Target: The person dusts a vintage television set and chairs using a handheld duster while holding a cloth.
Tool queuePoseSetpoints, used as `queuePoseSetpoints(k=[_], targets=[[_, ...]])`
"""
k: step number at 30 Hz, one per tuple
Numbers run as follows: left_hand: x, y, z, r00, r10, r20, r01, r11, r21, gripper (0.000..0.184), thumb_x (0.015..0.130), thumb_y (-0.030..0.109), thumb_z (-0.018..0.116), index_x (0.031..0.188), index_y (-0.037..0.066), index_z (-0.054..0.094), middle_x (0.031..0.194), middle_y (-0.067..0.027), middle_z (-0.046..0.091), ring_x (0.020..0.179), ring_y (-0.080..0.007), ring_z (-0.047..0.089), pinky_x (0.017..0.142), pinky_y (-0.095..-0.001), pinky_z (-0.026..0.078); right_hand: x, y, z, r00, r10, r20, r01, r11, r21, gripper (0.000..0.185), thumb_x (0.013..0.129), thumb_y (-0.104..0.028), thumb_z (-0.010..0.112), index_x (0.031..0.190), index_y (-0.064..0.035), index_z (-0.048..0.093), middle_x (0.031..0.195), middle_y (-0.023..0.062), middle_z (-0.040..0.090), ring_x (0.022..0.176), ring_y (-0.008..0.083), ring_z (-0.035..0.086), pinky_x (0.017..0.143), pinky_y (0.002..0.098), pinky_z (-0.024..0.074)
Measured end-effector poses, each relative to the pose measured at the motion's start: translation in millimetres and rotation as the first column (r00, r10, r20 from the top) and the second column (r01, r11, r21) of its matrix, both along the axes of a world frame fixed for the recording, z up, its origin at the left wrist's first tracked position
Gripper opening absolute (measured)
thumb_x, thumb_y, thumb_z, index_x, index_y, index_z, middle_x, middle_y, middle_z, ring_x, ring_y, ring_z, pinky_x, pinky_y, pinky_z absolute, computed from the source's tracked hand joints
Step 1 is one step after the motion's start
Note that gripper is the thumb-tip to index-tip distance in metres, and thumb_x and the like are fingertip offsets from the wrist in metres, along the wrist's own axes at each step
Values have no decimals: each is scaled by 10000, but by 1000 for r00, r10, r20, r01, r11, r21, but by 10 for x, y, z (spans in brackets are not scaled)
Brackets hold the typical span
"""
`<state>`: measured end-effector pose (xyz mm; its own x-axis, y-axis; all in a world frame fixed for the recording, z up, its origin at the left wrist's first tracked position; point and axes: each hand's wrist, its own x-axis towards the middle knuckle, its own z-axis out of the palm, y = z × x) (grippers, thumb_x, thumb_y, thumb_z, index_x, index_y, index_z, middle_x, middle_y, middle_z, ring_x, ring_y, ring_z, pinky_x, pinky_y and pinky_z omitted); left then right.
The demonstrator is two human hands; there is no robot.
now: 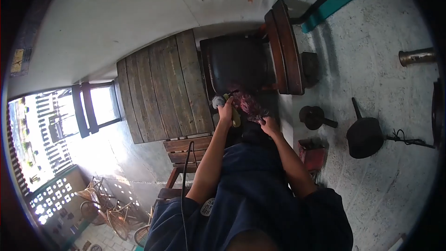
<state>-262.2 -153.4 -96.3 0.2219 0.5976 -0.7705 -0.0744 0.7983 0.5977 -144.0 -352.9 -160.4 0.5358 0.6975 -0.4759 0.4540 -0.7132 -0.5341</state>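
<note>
The left grip (226,113) is closed around a slim yellow-green object (236,120), with a rounded, pale grey piece (217,102) just beside its fingertips. The right grip (268,126) is narrow and seems to pinch the near end of a shaggy, maroon-pink bundle (248,105), though the distance and blur make the exact contact hard to tell. That bundle lies between the two grips. Just beyond them stands a dark wooden chair with a black padded seat (238,62). Left of the left grip is a weathered, brown plank bench (160,90); well right of the right grip is a black, long-handled pan (365,138).
</note>
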Motion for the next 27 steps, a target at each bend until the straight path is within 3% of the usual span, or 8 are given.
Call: queuePoseSetpoints(k=[2,8,11,18,20,24,25,27], targets=[[14,-24,-48,999,-36,9,36,999,8,168,865,195,675,902,60,583,735,-35,584,627,-151,590,569,-303,483,-105,-133,-225,959,-25,282,7,998,64,320,869,-264,612,1026,8,677,953,265,660,930,434,624,823,470,503],[169,-25,-509,999,8,-38,-7,1000,28,159,859,197,690,860,92,570,720,-19,563,608,-153,578,554,-307,493,127,-173,-89,999,-36,-18,37,998,57,294,859,-250,620,985,10,674,907,260,662,897,433,625,804,479,501],[343,93,-171,998,-59,-16,58,998,-17,159,859,189,689,864,80,574,715,-26,569,615,-157,584,558,-312,493,168,-30,-68,993,-20,115,19,1000,12,316,864,-260,628,972,34,666,879,252,667,874,427,631,786,478,500],[923,642,-346,999,-48,14,48,998,31,171,853,187,695,886,74,572,721,-33,577,616,-164,594,561,-324,494,652,550,13,997,-71,38,69,996,57,245,871,-223,604,958,0,659,953,230,661,899,418,619,762,487,482],[1160,916,-300,994,-97,-40,97,995,6,176,852,186,695,894,72,568,724,-36,578,617,-167,596,565,-320,498,802,843,-44,964,20,266,-33,999,42,317,882,-229,588,1109,-9,618,1111,252,614,1008,412,588,832,467,475],[1640,1392,-328,998,12,-69,-9,999,51,157,862,179,681,883,79,562,724,-31,573,625,-157,592,573,-308,501,1267,1242,-398,972,142,187,-144,990,-1,401,887,-223,576,1213,9,549,1210,284,544,1084,425,536,891,466,448],[1729,1483,-259,997,10,-77,-7,999,47,157,862,179,681,883,79,562,724,-31,573,625,-157,592,573,-308,501,1330,1267,-830,944,-133,-303,214,943,254,396,899,-222,555,1221,9,537,1226,275,534,1104,409,525,909,457,439],[1911,1676,1,998,-24,53,21,998,55,135,871,169,667,877,88,559,727,-25,570,622,-153,589,579,-303,502,1323,1562,-898,932,-272,-240,331,907,261,373,927,-222,502,1213,18,523,1215,238,553,1117,369,530,927,436,429]])
